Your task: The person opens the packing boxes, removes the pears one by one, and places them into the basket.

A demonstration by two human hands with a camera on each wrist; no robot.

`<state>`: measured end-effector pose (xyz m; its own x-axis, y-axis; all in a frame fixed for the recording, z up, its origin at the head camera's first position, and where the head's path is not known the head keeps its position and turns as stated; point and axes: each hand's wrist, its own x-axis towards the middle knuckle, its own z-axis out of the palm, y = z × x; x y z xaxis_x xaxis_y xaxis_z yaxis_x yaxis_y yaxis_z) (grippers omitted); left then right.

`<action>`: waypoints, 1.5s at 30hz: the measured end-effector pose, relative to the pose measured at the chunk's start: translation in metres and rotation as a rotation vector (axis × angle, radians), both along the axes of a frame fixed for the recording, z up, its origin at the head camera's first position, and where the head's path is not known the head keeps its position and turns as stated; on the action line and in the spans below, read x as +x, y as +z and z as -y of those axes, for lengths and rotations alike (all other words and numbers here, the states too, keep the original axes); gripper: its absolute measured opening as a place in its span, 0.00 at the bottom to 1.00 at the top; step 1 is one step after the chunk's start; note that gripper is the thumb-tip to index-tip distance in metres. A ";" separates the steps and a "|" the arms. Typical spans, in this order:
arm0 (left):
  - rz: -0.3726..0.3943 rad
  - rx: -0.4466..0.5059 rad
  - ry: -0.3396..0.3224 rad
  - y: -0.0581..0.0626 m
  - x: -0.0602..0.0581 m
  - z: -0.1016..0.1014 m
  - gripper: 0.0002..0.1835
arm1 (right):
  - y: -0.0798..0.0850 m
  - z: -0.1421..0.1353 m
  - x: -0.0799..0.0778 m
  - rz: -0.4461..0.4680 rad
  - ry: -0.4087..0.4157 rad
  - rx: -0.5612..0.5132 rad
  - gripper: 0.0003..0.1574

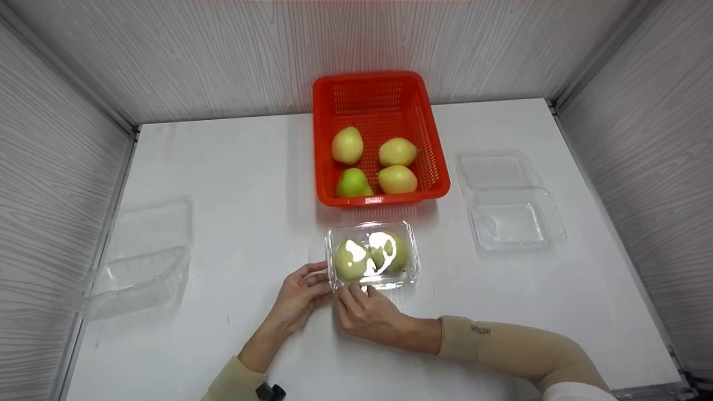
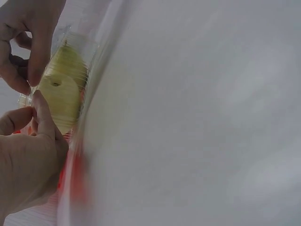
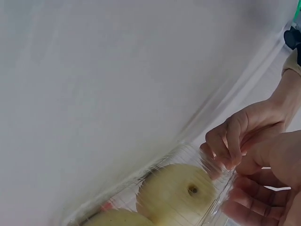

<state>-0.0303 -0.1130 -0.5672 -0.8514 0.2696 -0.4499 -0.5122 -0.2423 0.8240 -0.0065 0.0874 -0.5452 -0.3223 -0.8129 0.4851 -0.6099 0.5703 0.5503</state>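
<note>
Two pale yellow pears (image 1: 351,268) lie side by side inside a clear plastic clamshell box (image 1: 413,266), under its shiny lid. My left hand (image 1: 301,296) is at the box's near left corner, its thumb and fingertips gripping the edge. Close beside it, my right hand (image 1: 365,316) pinches the near rim between thumb and curled fingers. Both hands (image 2: 33,165) meet at the same corner in the left wrist view. From the right wrist, ribbed clear plastic covers the pears (image 3: 181,193), and the right fingertips are partly behind the box wall.
Beyond the box stands a red plastic basket (image 1: 438,167) holding several pears, one of them greener (image 1: 353,182). An opened clear clamshell (image 1: 139,278) lies at the left table edge, and another opened clamshell (image 1: 509,223) at the right. Wood-patterned panels (image 1: 223,55) enclose the white table (image 1: 239,184).
</note>
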 end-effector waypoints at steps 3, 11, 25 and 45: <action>-0.003 0.013 0.001 0.000 0.000 0.000 0.29 | 0.000 0.004 0.000 -0.015 -0.014 -0.004 0.27; -0.014 0.018 0.009 0.000 -0.001 -0.002 0.28 | -0.002 0.011 -0.003 -0.044 -0.029 -0.034 0.26; -0.021 0.009 0.019 -0.002 -0.001 -0.002 0.27 | -0.003 0.012 -0.009 -0.065 0.016 0.001 0.24; -0.002 -0.023 0.083 -0.004 -0.001 -0.007 0.29 | 0.005 0.001 -0.023 -0.054 0.083 -0.007 0.22</action>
